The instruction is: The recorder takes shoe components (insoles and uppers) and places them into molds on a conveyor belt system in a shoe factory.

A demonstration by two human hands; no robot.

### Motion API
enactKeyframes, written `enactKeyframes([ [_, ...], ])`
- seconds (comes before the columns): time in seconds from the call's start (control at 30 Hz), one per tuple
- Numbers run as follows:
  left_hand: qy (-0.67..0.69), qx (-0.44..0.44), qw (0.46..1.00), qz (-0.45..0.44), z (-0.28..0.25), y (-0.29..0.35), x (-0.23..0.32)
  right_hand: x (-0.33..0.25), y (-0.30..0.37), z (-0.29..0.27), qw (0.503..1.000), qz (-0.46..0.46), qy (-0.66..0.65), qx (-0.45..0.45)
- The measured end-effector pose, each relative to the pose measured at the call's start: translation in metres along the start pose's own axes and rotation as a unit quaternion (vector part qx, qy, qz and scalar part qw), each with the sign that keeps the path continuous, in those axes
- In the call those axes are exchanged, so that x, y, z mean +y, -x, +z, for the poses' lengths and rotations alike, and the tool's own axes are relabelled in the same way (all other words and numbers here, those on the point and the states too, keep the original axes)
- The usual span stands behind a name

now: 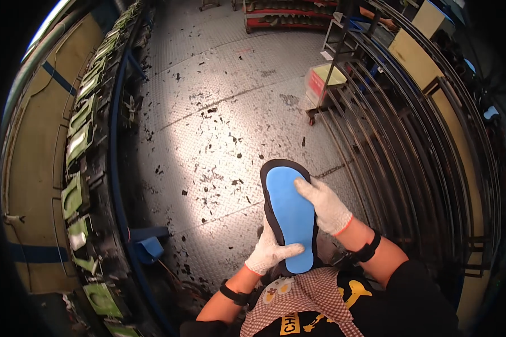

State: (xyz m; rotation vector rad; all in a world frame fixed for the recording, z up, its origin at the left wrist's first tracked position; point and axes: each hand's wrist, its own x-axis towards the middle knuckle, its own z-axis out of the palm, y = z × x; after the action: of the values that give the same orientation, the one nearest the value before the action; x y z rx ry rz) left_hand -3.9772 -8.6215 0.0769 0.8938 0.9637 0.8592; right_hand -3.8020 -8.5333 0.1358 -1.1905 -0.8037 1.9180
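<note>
Blue is covering the upper face of a foot-shaped insole (pixel 291 213), which both hands are holding between them, with a black border (pixel 280 163) showing around the broad end and along the sides. The left hand (pixel 269 247) is clamping the narrow end, its thumb lying across the blue and its fingers wrapping the left edge. The right hand (pixel 327 208) is gripping the opposite edge farther up, its thumb pressing on the face. The hands are sitting apart from each other; their fingers are partly hiding beneath, so I cannot tell how they are bearing the underside.

Holding and pressing seems to be the step in hand. It is going best when both thumbs are pushing flat and evenly, not digging in at the tips, while the fingers are backing them from below so nothing is bending between the grips. The checked apron (pixel 315 283) is hanging just on the near side of the left hand, so lifting the narrow end clear would be wise.
</note>
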Motion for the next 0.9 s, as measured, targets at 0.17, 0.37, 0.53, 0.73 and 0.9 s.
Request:
enactKeyframes([
  [0.17, 0.086, -0.015, 0.996, -0.033, -0.051, -0.067, 0.029, -0.047, -0.073, 0.024, 0.999, -0.032, 0.038, -0.007],
  [0.37, 0.03, 0.06, 0.997, -0.028, -0.079, -0.165, 0.089, -0.103, -0.179, 0.02, 0.994, -0.067, 0.065, -0.052],
  [0.53, 0.03, 0.073, 0.997, 0.015, -0.103, -0.266, 0.129, -0.187, -0.284, -0.012, 0.99, -0.025, 0.07, -0.123],
  [0.73, -0.049, 0.024, 0.998, 0.016, -0.124, -0.362, 0.182, -0.297, -0.365, -0.001, 0.959, -0.016, 0.256, -0.12],
  [0.9, -0.027, -0.052, 0.998, -0.029, -0.166, -0.449, 0.202, -0.326, -0.442, -0.012, 0.953, -0.079, 0.277, -0.092],
])
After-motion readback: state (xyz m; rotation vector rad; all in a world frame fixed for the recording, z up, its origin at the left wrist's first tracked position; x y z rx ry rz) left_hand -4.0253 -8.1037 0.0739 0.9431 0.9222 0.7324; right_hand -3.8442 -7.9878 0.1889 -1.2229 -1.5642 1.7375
